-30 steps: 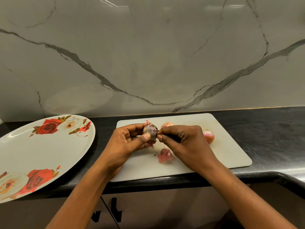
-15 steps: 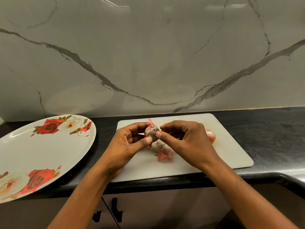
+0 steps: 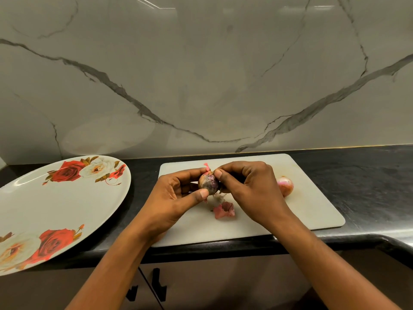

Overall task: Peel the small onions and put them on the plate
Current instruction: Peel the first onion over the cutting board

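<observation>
At the centre of the frame, the left hand (image 3: 172, 198) pinches a small onion (image 3: 208, 183) above the board (image 3: 312, 211), thumb pressed beneath it and fingers (image 3: 190, 173) curled around its far side. The right hand (image 3: 252, 186) meets it from the right, thumb and forefinger closed on the skin at the onion's top, where a pink shred of peel (image 3: 207, 167) sticks up. A torn peel scrap (image 3: 224, 210) lies on the board just below the hands. A second onion (image 3: 285, 186) rests on the board to the right, partly hidden by the right hand. The rose-patterned plate (image 3: 44, 204) sits at lower left on the dark tabletop (image 3: 368, 175), holding no onions.
</observation>
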### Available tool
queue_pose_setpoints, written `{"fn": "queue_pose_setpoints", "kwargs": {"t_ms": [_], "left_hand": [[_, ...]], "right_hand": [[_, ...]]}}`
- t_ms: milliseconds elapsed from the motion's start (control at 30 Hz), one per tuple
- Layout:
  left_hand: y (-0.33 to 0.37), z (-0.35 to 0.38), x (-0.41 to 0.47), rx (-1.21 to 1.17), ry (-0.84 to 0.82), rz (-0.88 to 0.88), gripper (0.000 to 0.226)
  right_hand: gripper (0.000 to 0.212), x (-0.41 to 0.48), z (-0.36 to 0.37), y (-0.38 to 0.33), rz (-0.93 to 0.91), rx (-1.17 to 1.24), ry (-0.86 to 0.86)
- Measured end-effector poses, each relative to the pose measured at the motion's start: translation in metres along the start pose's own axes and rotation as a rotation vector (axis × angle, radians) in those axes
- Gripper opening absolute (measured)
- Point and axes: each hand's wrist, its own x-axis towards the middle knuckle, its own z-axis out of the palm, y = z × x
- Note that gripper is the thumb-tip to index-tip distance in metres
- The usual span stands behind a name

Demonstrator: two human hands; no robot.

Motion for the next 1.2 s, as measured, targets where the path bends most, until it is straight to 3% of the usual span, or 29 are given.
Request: {"fn": "queue_pose_setpoints", "kwargs": {"t_ms": [167, 400, 1200], "left_hand": [[0.001, -0.001, 0.0, -0.007, -0.006, -0.003, 0.052], [0.004, 0.0, 0.0, 0.024, -0.046, 0.011, 0.051], [0.005, -0.001, 0.001, 0.014, -0.112, 0.0, 0.051]], "right_hand": [[0.013, -0.001, 0.0, -0.001, -0.031, -0.078, -0.008], [0.02, 0.005, -0.015, -0.004, 0.034, 0.002, -0.156], [0.012, 0.006, -0.019, -0.005, 0.021, -0.02, -0.141]]}}
